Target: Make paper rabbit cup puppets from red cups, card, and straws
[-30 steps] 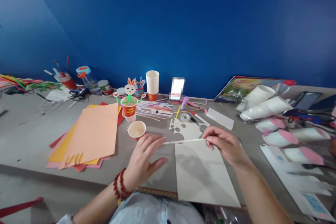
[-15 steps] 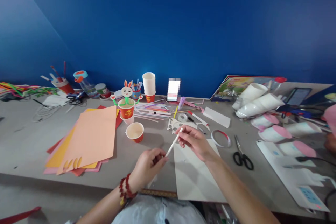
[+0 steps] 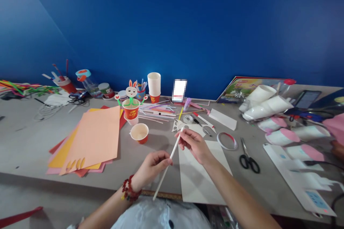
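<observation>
Both my hands hold a thin white straw (image 3: 169, 161) that slants from upper right down toward my body. My left hand (image 3: 153, 166), with a red bead bracelet at the wrist, pinches the straw near its middle. My right hand (image 3: 194, 145) pinches its upper end. Under my right hand and forearm a white sheet of paper (image 3: 199, 182) lies flat on the grey table (image 3: 24, 143). An open red paper cup (image 3: 139, 133) stands just beyond my left hand.
A stack of orange, yellow and red paper (image 3: 91, 137) lies at left. A bunny cup figure (image 3: 131, 105), loose straws (image 3: 158, 111), a tape ring (image 3: 227, 140) and black scissors (image 3: 248, 157) are near. White and pink paper cups (image 3: 279, 121) crowd the right.
The straw has swung from lying level across the sheet to a steep slant. My left hand has closed on it and both hands have drawn closer to me.
</observation>
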`<state>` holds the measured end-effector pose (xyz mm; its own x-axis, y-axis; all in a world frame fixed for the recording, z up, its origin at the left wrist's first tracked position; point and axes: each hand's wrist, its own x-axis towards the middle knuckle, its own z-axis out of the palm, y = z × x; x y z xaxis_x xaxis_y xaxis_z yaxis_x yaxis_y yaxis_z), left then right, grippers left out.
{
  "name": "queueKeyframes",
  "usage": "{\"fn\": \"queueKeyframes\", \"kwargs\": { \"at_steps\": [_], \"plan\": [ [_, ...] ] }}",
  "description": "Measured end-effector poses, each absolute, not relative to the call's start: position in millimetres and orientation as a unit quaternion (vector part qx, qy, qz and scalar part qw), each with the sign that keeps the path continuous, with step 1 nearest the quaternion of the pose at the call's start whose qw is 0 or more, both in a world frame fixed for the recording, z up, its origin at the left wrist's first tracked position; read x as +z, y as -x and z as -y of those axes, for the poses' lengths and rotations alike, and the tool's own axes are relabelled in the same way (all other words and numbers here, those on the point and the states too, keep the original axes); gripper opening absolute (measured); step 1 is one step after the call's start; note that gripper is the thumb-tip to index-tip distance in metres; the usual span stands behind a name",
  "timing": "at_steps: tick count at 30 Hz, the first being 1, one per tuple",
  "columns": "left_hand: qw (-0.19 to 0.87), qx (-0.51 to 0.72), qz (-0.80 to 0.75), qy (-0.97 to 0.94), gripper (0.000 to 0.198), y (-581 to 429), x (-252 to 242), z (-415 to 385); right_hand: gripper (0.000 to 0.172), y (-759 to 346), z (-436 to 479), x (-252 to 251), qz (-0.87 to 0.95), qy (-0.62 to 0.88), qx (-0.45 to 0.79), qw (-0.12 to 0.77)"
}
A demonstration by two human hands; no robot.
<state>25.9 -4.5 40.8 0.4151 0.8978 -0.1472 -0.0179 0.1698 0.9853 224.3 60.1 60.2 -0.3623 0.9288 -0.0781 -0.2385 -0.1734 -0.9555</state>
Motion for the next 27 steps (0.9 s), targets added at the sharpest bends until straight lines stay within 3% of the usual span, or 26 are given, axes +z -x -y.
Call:
{"fn": "queueKeyframes", "kwargs": {
  "at_steps": [11,18,27],
  "plan": [
    [0.777,0.426,-0.337,-0.319,0.031,-48.7,38.2,-9.9,0.031,-202.9,-54.3,43.0,0.531,0.384,0.628,0.419],
    [0.804,0.416,-0.306,-0.295,0.032,-48.2,40.0,-11.2,0.03,-195.5,-53.4,42.7,0.487,0.39,0.63,0.463],
    [0.816,0.413,-0.292,-0.281,0.034,-49.6,42.6,-12.7,0.028,-192.3,-50.8,46.8,0.507,0.36,0.64,0.451]
  ]
}}
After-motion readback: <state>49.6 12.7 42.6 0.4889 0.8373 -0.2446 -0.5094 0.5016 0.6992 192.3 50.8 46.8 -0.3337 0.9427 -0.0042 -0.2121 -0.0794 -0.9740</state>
